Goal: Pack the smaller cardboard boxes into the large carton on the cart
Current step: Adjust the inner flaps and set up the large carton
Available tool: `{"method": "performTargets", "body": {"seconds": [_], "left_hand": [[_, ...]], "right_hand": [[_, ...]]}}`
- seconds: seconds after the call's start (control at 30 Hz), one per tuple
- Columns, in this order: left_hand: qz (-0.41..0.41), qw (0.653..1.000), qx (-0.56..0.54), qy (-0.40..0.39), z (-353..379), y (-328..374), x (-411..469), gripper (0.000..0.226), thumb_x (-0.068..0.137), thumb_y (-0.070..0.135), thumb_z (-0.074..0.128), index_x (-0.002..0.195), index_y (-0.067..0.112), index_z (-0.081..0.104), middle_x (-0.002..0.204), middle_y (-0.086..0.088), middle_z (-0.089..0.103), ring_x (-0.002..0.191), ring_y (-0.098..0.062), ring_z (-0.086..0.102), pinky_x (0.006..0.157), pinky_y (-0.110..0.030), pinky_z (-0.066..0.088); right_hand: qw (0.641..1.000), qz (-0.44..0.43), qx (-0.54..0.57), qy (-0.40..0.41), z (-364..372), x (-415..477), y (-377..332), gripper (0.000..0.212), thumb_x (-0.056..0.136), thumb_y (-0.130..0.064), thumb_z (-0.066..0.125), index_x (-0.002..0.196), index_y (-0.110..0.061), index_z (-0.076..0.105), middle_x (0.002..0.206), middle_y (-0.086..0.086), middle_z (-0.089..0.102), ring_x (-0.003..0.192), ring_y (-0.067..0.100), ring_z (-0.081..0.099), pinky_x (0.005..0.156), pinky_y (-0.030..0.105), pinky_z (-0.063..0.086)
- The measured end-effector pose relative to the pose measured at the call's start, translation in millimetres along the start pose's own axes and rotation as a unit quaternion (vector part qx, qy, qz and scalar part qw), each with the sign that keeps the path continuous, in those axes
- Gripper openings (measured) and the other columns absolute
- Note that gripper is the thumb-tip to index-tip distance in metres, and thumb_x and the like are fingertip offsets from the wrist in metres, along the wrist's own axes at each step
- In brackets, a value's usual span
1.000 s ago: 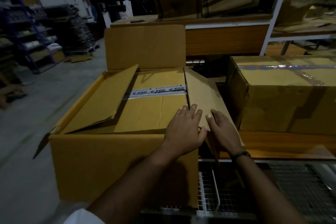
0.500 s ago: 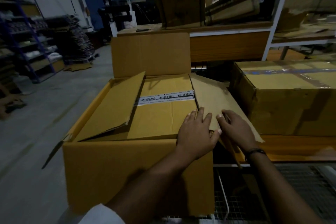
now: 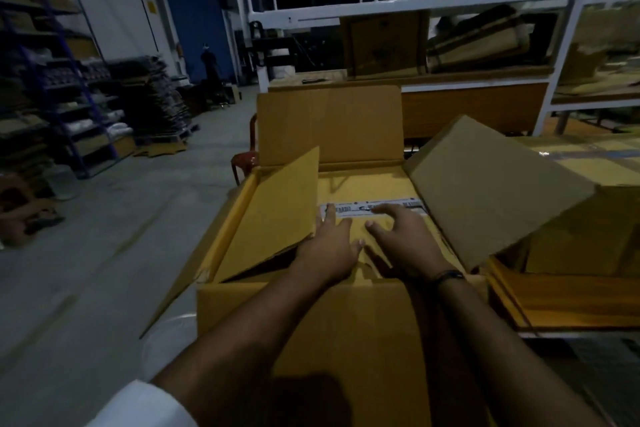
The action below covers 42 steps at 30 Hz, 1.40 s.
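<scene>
Left hand (image 3: 329, 246), right hand (image 3: 405, 239): fingers spread, gripping nothing, pressing flat taped box (image 3: 367, 189) inside rectangular cardboard carton (image 3: 311, 340).

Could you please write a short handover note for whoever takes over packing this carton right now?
The left hand is open, flat on top of the small box, fingertips at its white tape.
The right hand is open, fingers spread on the same top.
The small box lies inside the large carton.
The far flap is upright, the left flap leans inward and the right flap is lifted outward.
Done: one box is in.
Left: closing the flaps. A taped box sits to the right, partly hidden.
</scene>
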State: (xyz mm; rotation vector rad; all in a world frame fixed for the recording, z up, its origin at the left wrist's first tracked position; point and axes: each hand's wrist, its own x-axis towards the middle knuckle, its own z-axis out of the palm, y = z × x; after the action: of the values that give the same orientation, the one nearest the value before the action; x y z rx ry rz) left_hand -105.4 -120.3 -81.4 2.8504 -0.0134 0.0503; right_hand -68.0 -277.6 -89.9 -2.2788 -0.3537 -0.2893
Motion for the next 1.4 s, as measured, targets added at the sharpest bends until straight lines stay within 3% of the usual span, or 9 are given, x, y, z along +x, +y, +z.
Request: {"method": "performTargets", "body": {"seconds": [0.1, 0.23, 0.37, 0.67, 0.8, 1.0, 1.17, 1.3, 1.4], "left_hand": [[-0.003, 0.999, 0.025, 0.023, -38.2, -25.6, 0.8, 0.056, 0.108, 0.037, 0.047, 0.16, 0.026, 0.028, 0.173, -0.006, -0.011, 0.159, -0.032, 0.003, 0.116, -0.053, 0.035], [-0.002, 0.986, 0.137, 0.09, -84.0, -69.8, 0.1, 0.054, 0.106, 0.036, 0.047, 0.157, 0.022, 0.037, 0.173, -0.014, 0.0, 0.158, -0.037, -0.006, 0.125, -0.055, 0.003], [-0.038, 0.978, 0.153, 0.138, -103.1, -130.8, 0.8, 0.051, 0.104, 0.041, 0.047, 0.151, 0.02, 0.046, 0.171, -0.017, 0.014, 0.158, -0.04, 0.006, 0.128, -0.053, 0.007], [-0.108, 0.971, 0.201, 0.076, -94.8, -210.7, -12.3, 0.062, 0.1, 0.041, 0.049, 0.157, 0.024, 0.036, 0.167, -0.015, 0.026, 0.156, -0.041, 0.01, 0.127, -0.052, 0.004], [-0.115, 0.966, 0.226, 0.051, -84.1, -232.1, -16.2, 0.059, 0.104, 0.044, 0.038, 0.159, 0.025, 0.034, 0.17, -0.012, 0.021, 0.156, -0.042, 0.009, 0.126, -0.054, 0.004], [-0.125, 0.975, 0.169, 0.072, -69.5, -252.2, -16.4, 0.056, 0.107, 0.051, 0.03, 0.159, 0.031, 0.032, 0.171, -0.008, 0.02, 0.155, -0.042, 0.012, 0.125, -0.054, 0.009], [-0.147, 0.986, -0.038, 0.073, -46.1, -277.9, -19.1, 0.058, 0.106, 0.06, 0.03, 0.159, 0.039, 0.031, 0.171, 0.001, 0.023, 0.155, -0.036, 0.019, 0.123, -0.052, 0.016], [-0.148, 0.985, -0.055, 0.075, -43.5, -279.4, -14.7, 0.058, 0.106, 0.058, 0.03, 0.159, 0.037, 0.032, 0.169, 0.001, 0.028, 0.153, -0.037, 0.024, 0.123, -0.055, 0.019], [-0.155, 0.983, -0.046, 0.082, -45.6, -270.5, -10.6, 0.058, 0.106, 0.056, 0.032, 0.158, 0.031, 0.034, 0.166, -0.002, 0.033, 0.151, -0.04, 0.027, 0.122, -0.056, 0.021]], "right_hand": [[0.999, -0.038, -0.007, -0.036, 36.1, 6.0, -35.1, 0.039, 0.102, -0.04, 0.06, 0.137, -0.023, 0.061, 0.141, -0.005, 0.061, 0.127, 0.012, 0.055, 0.102, 0.03, 0.045], [0.993, -0.098, -0.013, -0.067, 74.0, 20.1, -84.3, 0.04, 0.104, -0.04, 0.055, 0.137, -0.017, 0.062, 0.138, 0.0, 0.064, 0.126, 0.016, 0.058, 0.098, 0.029, 0.045], [0.985, -0.142, -0.019, -0.098, 113.1, 26.7, -126.6, 0.041, 0.105, -0.04, 0.055, 0.139, -0.019, 0.06, 0.141, 0.0, 0.062, 0.126, 0.017, 0.057, 0.1, 0.033, 0.048], [0.972, -0.161, -0.006, -0.17, 190.2, 6.5, -170.3, 0.033, 0.103, -0.03, 0.051, 0.132, -0.018, 0.061, 0.133, 0.005, 0.06, 0.119, 0.025, 0.057, 0.098, 0.042, 0.052], [0.967, -0.158, -0.036, -0.195, 207.1, 5.0, -170.3, 0.039, 0.106, -0.035, 0.044, 0.133, -0.013, 0.061, 0.142, 0.013, 0.056, 0.131, 0.031, 0.051, 0.106, 0.045, 0.046], [0.966, -0.159, -0.08, -0.187, 205.4, 11.7, -157.2, 0.049, 0.105, -0.045, 0.047, 0.147, -0.02, 0.051, 0.16, 0.011, 0.041, 0.145, 0.027, 0.039, 0.116, 0.041, 0.037], [0.977, -0.113, -0.109, -0.142, 178.8, 29.7, -133.7, 0.059, 0.101, -0.053, 0.052, 0.151, -0.022, 0.047, 0.163, 0.004, 0.036, 0.146, 0.024, 0.039, 0.118, 0.041, 0.037], [0.984, -0.06, -0.113, -0.121, 152.7, 45.0, -103.6, 0.062, 0.098, -0.057, 0.053, 0.152, -0.027, 0.044, 0.161, 0.001, 0.038, 0.14, 0.023, 0.046, 0.114, 0.045, 0.044], [0.982, -0.034, -0.149, -0.111, 134.8, 51.7, -83.1, 0.065, 0.099, -0.057, 0.054, 0.153, -0.023, 0.043, 0.16, 0.003, 0.04, 0.143, 0.024, 0.042, 0.117, 0.044, 0.039]]}}
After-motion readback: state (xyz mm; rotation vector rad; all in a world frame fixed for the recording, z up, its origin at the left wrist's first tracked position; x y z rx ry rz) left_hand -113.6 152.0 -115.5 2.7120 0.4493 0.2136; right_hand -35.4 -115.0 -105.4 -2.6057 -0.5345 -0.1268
